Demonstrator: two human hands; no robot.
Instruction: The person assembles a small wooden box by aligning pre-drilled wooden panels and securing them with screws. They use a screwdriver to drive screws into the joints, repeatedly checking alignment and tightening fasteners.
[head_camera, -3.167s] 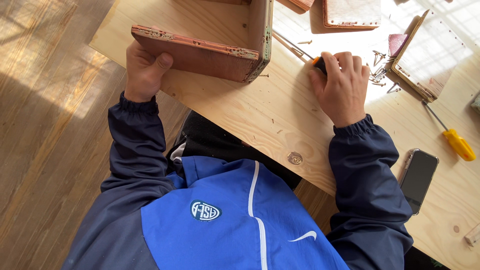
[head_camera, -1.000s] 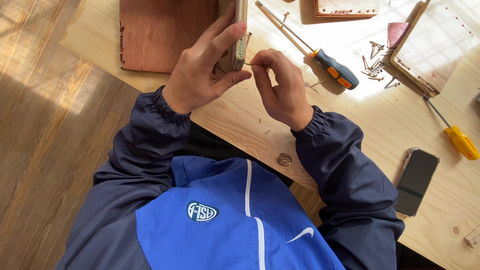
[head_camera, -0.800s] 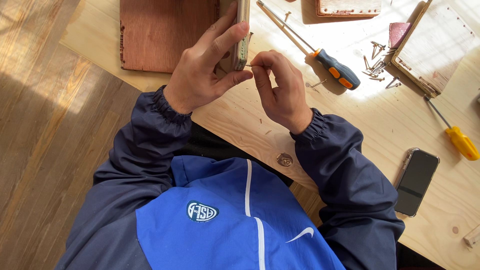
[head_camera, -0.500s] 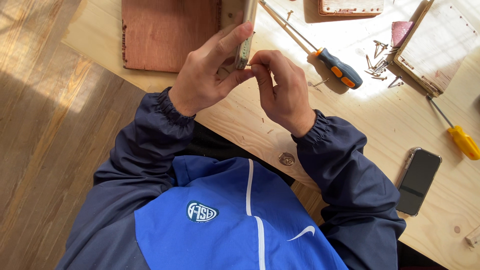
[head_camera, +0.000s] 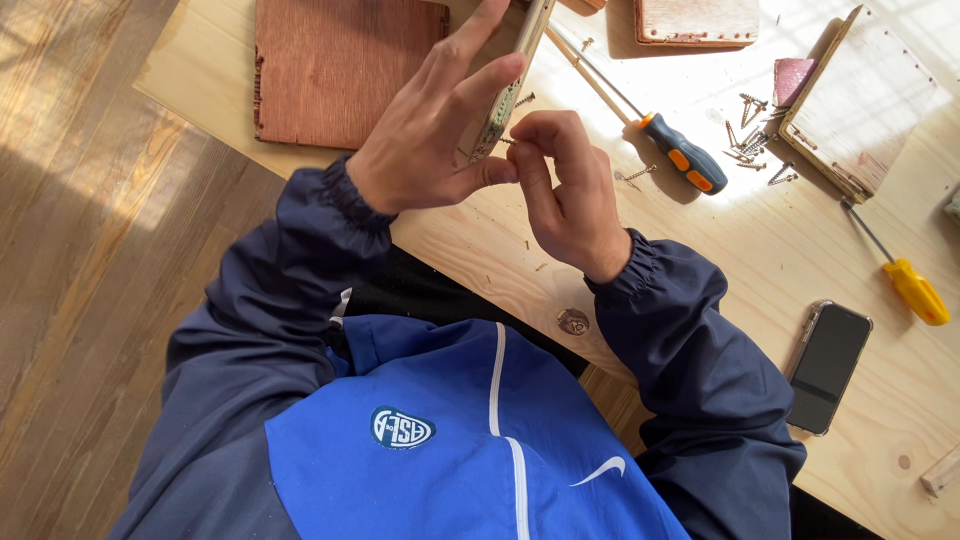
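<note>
Reddish-brown wood made the box (head_camera: 345, 70) that lay on the pale counter (head_camera: 800, 250), with one of its walls standing on edge toward the person. The left hand (head_camera: 430, 150) had its grip closed around the near end of this wall: the thumb pressed on one face and the fingers (head_camera: 480, 85) were spread over the other. The right hand (head_camera: 565, 190) was just beside it, touching the left thumb, and its thumb and first finger were pinched on a small screw (head_camera: 507, 141). The screw's tip met the narrow edge of the wall, between the two hands.

A screwdriver with a dark and orange handle (head_camera: 685, 165) lay on the counter near the right hand, beyond the knuckles. Loose screws (head_camera: 750, 150) were scattered behind it, next to a pale wooden panel (head_camera: 860, 105). A yellow screwdriver (head_camera: 915, 290) and a dark phone (head_camera: 828, 365) lay well apart, to the right of the right sleeve.
</note>
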